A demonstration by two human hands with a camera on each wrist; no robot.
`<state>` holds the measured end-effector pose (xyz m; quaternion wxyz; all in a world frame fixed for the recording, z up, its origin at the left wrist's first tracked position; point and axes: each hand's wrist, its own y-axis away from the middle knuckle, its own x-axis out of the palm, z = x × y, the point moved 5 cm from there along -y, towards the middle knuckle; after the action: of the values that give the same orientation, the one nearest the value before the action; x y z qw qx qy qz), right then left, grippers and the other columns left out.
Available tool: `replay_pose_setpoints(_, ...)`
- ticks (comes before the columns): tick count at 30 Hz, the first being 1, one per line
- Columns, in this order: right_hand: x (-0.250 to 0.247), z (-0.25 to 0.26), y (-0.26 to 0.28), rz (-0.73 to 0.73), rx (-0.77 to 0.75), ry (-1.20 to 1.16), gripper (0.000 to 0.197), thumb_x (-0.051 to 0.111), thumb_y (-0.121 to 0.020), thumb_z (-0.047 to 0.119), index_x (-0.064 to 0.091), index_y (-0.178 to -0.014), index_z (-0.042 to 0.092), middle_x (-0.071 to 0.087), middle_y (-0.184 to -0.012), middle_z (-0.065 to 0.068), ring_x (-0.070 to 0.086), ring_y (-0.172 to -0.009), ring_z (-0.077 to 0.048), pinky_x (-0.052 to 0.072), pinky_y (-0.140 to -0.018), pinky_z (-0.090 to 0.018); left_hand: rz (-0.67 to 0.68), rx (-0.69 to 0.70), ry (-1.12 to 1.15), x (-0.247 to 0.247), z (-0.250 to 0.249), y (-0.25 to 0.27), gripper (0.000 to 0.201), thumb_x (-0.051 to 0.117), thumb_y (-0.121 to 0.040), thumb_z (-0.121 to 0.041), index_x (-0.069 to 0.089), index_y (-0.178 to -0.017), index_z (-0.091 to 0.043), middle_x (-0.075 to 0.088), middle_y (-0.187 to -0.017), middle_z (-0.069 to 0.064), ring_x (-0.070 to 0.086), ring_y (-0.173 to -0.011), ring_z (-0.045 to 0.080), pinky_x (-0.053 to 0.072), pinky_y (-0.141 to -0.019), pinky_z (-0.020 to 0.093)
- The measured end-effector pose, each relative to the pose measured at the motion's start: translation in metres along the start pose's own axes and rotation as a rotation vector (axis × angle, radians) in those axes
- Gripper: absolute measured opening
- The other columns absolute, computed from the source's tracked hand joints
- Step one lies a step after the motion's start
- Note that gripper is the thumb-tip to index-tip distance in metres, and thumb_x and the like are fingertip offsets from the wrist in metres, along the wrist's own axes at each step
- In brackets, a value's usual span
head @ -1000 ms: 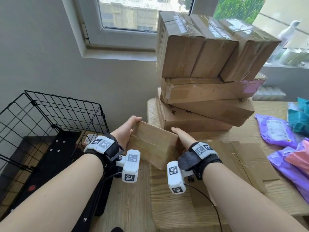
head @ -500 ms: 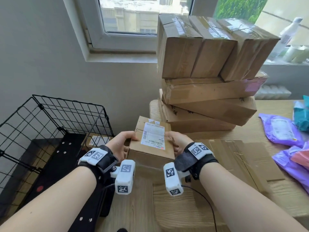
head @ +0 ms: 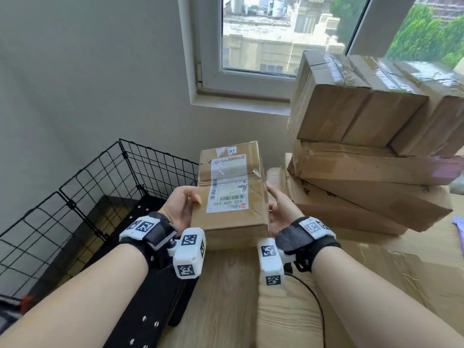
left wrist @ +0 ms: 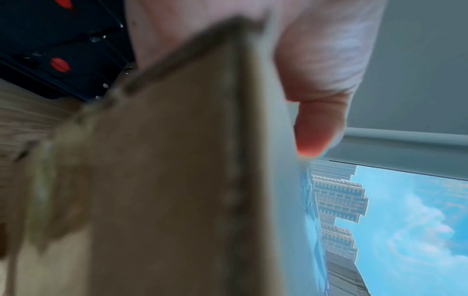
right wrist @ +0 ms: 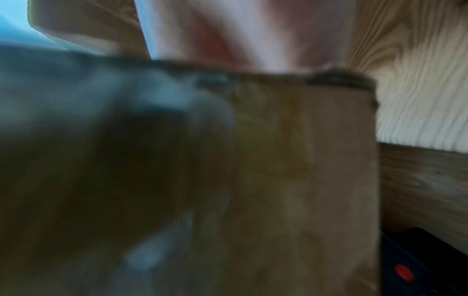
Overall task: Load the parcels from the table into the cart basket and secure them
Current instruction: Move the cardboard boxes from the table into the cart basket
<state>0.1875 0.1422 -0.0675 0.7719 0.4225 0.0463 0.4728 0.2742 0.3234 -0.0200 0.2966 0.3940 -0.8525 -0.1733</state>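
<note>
Head view | left hand (head: 181, 206), right hand (head: 279, 212) grip parcel (head: 231, 189) edges | wire basket (head: 105, 187) left, open-topped

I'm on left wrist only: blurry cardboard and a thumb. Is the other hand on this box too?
Observer: Yes. In the head view the right hand holds the right side of the labelled parcel, opposite the left hand.
Operator: Which face is up?
Observer: The face with the white shipping label, barcode towards the person.
Operator: Where's the basket from here?
Observer: The black wire cart basket is left of the parcel and lower, beside the wooden table.
Operator: More parcels left?
Observer: A stack of cardboard boxes stands on the table to the right.
</note>
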Motion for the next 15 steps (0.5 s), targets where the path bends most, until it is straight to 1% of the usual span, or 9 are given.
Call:
replay_pose_setpoints(2, 0.008, 0.006, 0.000, 0.009, -0.042, 0.003, 0.049, 0.062, -0.080, 0.055, 0.061, -0.098, 0.009, 0.065, -0.091, -0.009, 0.060, -0.095, -0.027, 0.042, -0.104, -0.044, 0.005, -0.005, -0.004, -0.003, -0.005, 0.006, 0.039, 0.030, -0.059, -0.002, 0.068, -0.061, -0.008, 0.070, -0.069, 0.010, 0.066, -0.055, 0.025, 0.054, -0.048, 0.027)
replay_pose_setpoints(4, 0.014, 0.010, -0.003, 0.013, -0.078, -0.016, 0.042, 0.063, -0.082, 0.050, 0.062, -0.096, 0.011, 0.064, -0.082, -0.007, 0.060, -0.083, -0.023, 0.047, -0.096, -0.039, 0.017, -0.017, 0.002, -0.006, -0.007, 0.009, 0.042, 0.029, -0.061, -0.002, 0.071, -0.059, -0.009, 0.070, -0.071, 0.010, 0.067, -0.058, 0.025, 0.055, -0.051, 0.028)
replay_pose_setpoints(6, 0.023, 0.012, -0.004, 0.048, -0.085, -0.020, 0.037, 0.063, -0.082, 0.049, 0.062, -0.090, 0.013, 0.063, -0.069, -0.003, 0.062, -0.065, -0.018, 0.052, -0.078, -0.032, 0.011, -0.034, 0.001, -0.010, -0.007, 0.013, 0.041, 0.029, -0.062, -0.002, 0.070, -0.066, -0.009, 0.070, -0.074, 0.011, 0.067, -0.062, 0.026, 0.054, -0.056, 0.029)
replay_pose_setpoints(8, 0.030, 0.015, -0.005, 0.080, -0.077, -0.021, 0.031, 0.059, -0.087, 0.044, 0.061, -0.088, 0.013, 0.064, -0.057, -0.001, 0.064, -0.050, -0.017, 0.050, -0.060, -0.029, -0.007, -0.047, -0.021, -0.013, -0.006, 0.015, 0.041, 0.030, -0.061, -0.002, 0.069, -0.073, -0.008, 0.070, -0.077, 0.012, 0.065, -0.068, 0.028, 0.052, -0.063, 0.031)
replay_pose_setpoints(10, 0.035, 0.018, -0.005, 0.120, -0.070, -0.017, 0.027, 0.052, -0.092, 0.037, 0.057, -0.086, 0.012, 0.060, -0.048, 0.000, 0.061, -0.042, -0.016, 0.045, -0.056, -0.028, -0.025, -0.061, -0.026, -0.018, -0.006, 0.017, 0.043, 0.031, -0.059, -0.002, 0.066, -0.085, -0.006, 0.068, -0.082, 0.014, 0.061, -0.077, 0.032, 0.050, -0.072, 0.034)
replay_pose_setpoints(12, 0.040, 0.018, -0.005, 0.183, -0.074, -0.030, 0.026, 0.047, -0.093, 0.032, 0.056, -0.086, 0.009, 0.060, -0.049, -0.002, 0.062, -0.045, -0.017, 0.046, -0.062, -0.031, -0.047, -0.067, -0.033, -0.023, -0.008, 0.018, 0.045, 0.032, -0.057, -0.003, 0.064, -0.088, -0.005, 0.068, -0.085, 0.014, 0.059, -0.082, 0.033, 0.048, -0.076, 0.036)
replay_pose_setpoints(13, 0.044, 0.018, -0.004, 0.219, -0.079, -0.035, 0.028, 0.048, -0.090, 0.032, 0.058, -0.090, 0.006, 0.066, -0.062, -0.007, 0.066, -0.058, -0.023, 0.050, -0.073, -0.036, -0.057, -0.069, -0.033, -0.025, -0.009, 0.019, 0.046, 0.033, -0.056, -0.003, 0.065, -0.089, -0.004, 0.068, -0.088, 0.015, 0.058, -0.085, 0.033, 0.047, -0.078, 0.037)
replay_pose_setpoints(14, 0.047, 0.019, -0.003, 0.238, -0.086, -0.034, 0.031, 0.051, -0.087, 0.033, 0.060, -0.096, 0.004, 0.068, -0.084, -0.013, 0.067, -0.077, -0.030, 0.050, -0.087, -0.042, -0.054, -0.067, -0.030, -0.026, -0.011, 0.019, 0.048, 0.034, -0.054, -0.003, 0.067, -0.090, -0.005, 0.067, -0.091, 0.015, 0.057, -0.089, 0.034, 0.046, -0.081, 0.039)
replay_pose_setpoints(15, 0.049, 0.019, -0.004, 0.246, -0.087, -0.028, 0.036, 0.054, -0.084, 0.035, 0.061, -0.102, 0.004, 0.065, -0.104, -0.018, 0.063, -0.095, -0.035, 0.045, -0.099, -0.048, -0.055, -0.064, -0.025, -0.027, -0.012, 0.020, 0.050, 0.035, -0.053, -0.004, 0.068, -0.091, -0.005, 0.066, -0.095, 0.016, 0.055, -0.093, 0.035, 0.045, -0.084, 0.040)
